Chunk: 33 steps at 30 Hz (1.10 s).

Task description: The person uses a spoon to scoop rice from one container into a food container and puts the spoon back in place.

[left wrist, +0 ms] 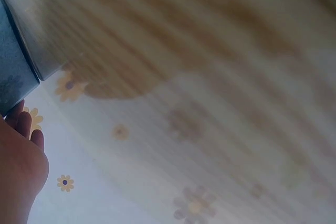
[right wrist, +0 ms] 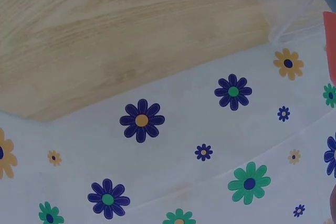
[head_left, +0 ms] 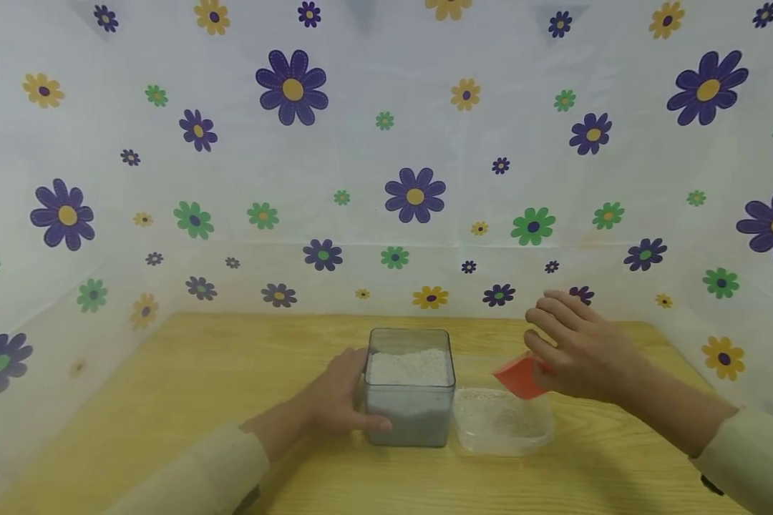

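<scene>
A grey see-through square container (head_left: 409, 418) stands on the table, filled high with white, rice-like grains (head_left: 409, 367). My left hand (head_left: 331, 400) holds its left side, thumb across the front and fingers toward the back. Just right of it sits a low clear plastic tub (head_left: 504, 445) with a layer of similar grains (head_left: 489, 411). Above this tub, my right hand (head_left: 576, 350) grips a red scoop (head_left: 524, 377), tilted with its edge toward the left. The scoop's handle is hidden by the hand. At the right wrist view's edge, only a strip of the scoop (right wrist: 330, 45) shows.
The wood-grain table (head_left: 232, 372) carries both containers. A white sheet with printed flowers (head_left: 361, 157) hangs behind the table and along both sides. Behind the tub, a clear plastic flap (head_left: 479, 368) lies close to the tabletop.
</scene>
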Available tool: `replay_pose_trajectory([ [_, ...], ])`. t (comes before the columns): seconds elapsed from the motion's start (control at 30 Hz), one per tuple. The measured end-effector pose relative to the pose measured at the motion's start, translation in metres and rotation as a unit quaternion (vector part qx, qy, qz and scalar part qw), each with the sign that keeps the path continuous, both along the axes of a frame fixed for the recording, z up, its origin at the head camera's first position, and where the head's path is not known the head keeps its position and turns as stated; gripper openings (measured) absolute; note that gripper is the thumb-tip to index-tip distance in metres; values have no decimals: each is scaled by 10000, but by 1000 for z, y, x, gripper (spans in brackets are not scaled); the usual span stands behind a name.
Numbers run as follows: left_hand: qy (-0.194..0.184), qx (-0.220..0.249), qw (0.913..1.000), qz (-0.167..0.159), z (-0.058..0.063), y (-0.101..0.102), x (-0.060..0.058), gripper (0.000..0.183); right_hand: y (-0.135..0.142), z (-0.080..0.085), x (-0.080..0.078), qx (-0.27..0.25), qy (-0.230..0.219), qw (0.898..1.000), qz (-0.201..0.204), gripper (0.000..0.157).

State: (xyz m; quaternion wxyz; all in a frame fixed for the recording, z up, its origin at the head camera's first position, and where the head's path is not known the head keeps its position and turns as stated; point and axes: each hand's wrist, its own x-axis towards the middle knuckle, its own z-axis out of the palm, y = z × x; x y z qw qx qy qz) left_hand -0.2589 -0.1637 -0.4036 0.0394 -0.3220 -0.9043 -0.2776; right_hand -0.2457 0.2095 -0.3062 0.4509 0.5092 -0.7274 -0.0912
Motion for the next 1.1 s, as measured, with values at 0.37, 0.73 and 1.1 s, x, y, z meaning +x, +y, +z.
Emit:
replay_pose_trajectory([
  [0.37,-98,-116,9999,79,2,-3,1,98,-27,39,1,-1029,-480,9931,-292,20],
  [0.73,73,-31,9997,-219,-5,-2,-4,93,-66,39,9,-153,-1574,9779,-1371,56],
  [1.1,-28,-265,9996,20,-1,-3,0,100,-80,29,9,-21,-724,9895,-1249,68],
])
